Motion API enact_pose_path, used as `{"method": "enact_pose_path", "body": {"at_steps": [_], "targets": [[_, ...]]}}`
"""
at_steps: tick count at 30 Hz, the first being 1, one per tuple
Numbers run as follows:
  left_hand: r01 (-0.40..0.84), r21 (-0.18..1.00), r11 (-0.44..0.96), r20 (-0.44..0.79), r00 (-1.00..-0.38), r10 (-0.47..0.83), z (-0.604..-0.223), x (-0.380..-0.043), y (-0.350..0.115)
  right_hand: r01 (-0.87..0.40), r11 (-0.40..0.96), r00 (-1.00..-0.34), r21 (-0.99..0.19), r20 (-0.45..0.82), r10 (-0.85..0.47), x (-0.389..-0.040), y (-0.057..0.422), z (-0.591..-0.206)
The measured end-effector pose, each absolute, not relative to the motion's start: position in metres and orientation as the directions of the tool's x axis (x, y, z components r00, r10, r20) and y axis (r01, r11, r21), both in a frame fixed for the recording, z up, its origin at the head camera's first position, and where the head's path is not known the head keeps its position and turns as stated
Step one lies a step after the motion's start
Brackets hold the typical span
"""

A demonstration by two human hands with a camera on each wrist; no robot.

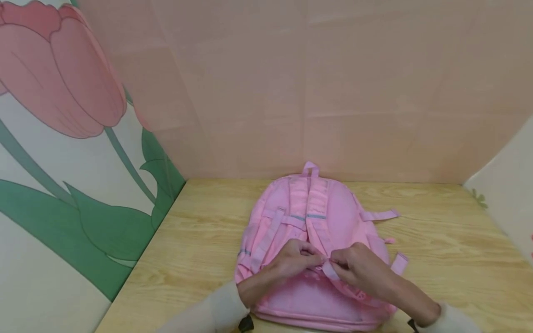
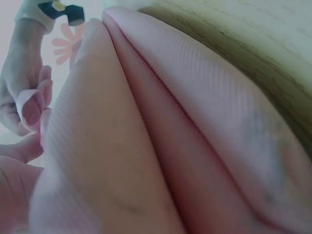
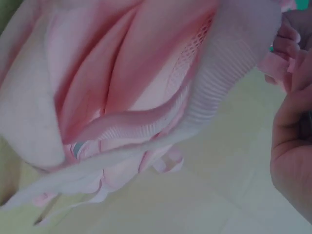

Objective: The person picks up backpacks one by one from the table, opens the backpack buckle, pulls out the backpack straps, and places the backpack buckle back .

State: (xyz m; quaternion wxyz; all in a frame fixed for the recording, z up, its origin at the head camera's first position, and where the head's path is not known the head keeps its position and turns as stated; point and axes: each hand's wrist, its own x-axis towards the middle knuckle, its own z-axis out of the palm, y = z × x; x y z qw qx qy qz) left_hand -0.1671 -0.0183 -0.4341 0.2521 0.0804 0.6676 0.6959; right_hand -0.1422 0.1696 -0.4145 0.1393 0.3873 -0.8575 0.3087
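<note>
A pink backpack (image 1: 340,203) lies on the table with its shoulder straps (image 1: 317,196) facing up and its top loop toward the back wall. Over its lower middle, my left hand (image 1: 293,256) pinches a small pink strap part between thumb and fingers; the exact piece is too small to tell. Close beside it, my right hand (image 1: 361,264) grips a pale pink webbing strap (image 1: 330,271), its fingertips almost meeting the left ones. In the left wrist view, a loop of that webbing (image 2: 30,105) shows in the right hand. Pink fabric folds (image 3: 146,73) fill much of the right wrist view.
The backpack rests on a wood-grain table (image 1: 200,231). Loose webbing ends (image 1: 381,215) stick out at its right side. A pinkish wall (image 1: 308,92) stands behind, and a tulip-patterned panel (image 1: 79,162) borders the left. A white panel (image 1: 508,194) rises at right.
</note>
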Motion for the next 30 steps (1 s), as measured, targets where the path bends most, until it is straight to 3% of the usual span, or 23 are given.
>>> {"method": "enact_pose_path", "body": {"at_steps": [6, 10, 14, 17, 24, 30], "targets": [[-0.260, 0.965, 0.016, -0.239, -0.860, 0.450, -0.436, -0.169, -0.019, -0.793, 0.523, -0.598, -0.311, 0.558, -0.575, -0.143, 0.167, -0.416], [-0.266, 0.964, 0.000, -0.240, -0.868, 0.434, -0.438, -0.169, -0.018, -0.750, 0.594, -0.645, -0.293, 0.524, -0.556, -0.142, 0.166, -0.415], [-0.235, 0.972, 0.000, -0.212, -0.876, 0.432, -0.437, -0.166, -0.018, -0.654, 0.666, -0.754, -0.359, 0.385, -0.533, -0.142, 0.167, -0.408], [-0.188, 0.982, 0.021, -0.178, -0.878, 0.445, -0.436, -0.164, -0.018, -0.598, 0.672, -0.799, -0.436, 0.264, -0.540, -0.142, 0.168, -0.404], [-0.087, 0.992, 0.094, -0.120, -0.883, 0.453, -0.441, -0.163, -0.016, -0.499, 0.561, -0.785, -0.661, 0.070, -0.615, -0.143, 0.172, -0.399], [-0.060, 0.992, 0.115, -0.107, -0.883, 0.458, -0.442, -0.162, -0.017, -0.483, 0.522, -0.796, -0.703, 0.103, -0.597, -0.140, 0.170, -0.403]]}}
